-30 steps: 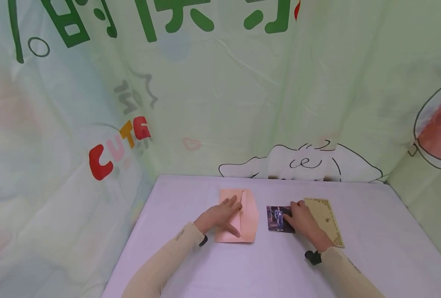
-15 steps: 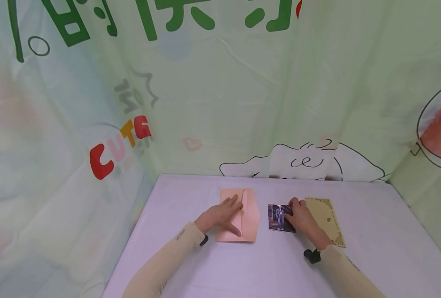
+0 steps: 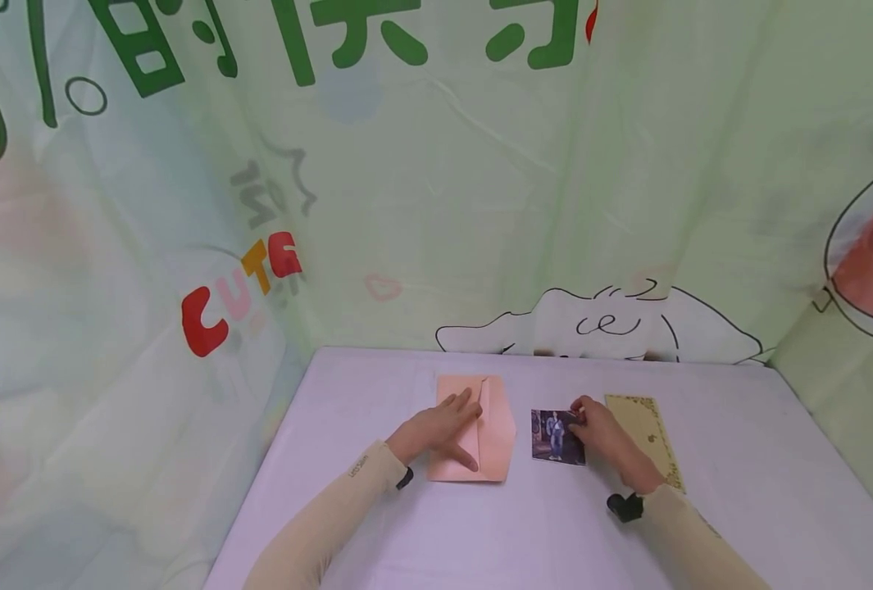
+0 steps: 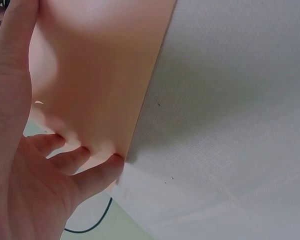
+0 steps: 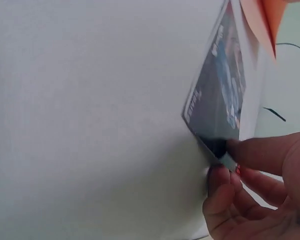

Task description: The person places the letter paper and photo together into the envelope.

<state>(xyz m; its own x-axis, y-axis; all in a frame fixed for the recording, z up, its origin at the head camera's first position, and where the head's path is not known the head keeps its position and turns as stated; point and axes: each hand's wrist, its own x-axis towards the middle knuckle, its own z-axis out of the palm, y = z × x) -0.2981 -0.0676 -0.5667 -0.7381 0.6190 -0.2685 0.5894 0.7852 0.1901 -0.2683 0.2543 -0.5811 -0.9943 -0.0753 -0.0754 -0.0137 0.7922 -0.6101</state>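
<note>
A pink-orange envelope (image 3: pixel 497 434) lies on the table with its pointed flap spread out to the right. My left hand (image 3: pixel 439 428) rests across it, fingers spread and touching the paper; the left wrist view shows the fingertips on the envelope (image 4: pixel 95 65) near its edge. To the right, a photo (image 3: pixel 554 436) of a standing person in blue is pinched at its right edge by my right hand (image 3: pixel 607 434). In the right wrist view the thumb is on the printed face of the photo (image 5: pixel 217 90) and fingers are behind it.
A cream card (image 3: pixel 638 418) with an ornate border lies right of the photo, partly covered by my right hand and forearm. The table (image 3: pixel 495 541) has a pale lilac cover. Printed cloth (image 3: pixel 480 213) hangs behind it and at both sides.
My right hand has shifted slightly on the photo, and more of the picture shows. The left hand stays on the envelope. The whole view has tilted a little.
</note>
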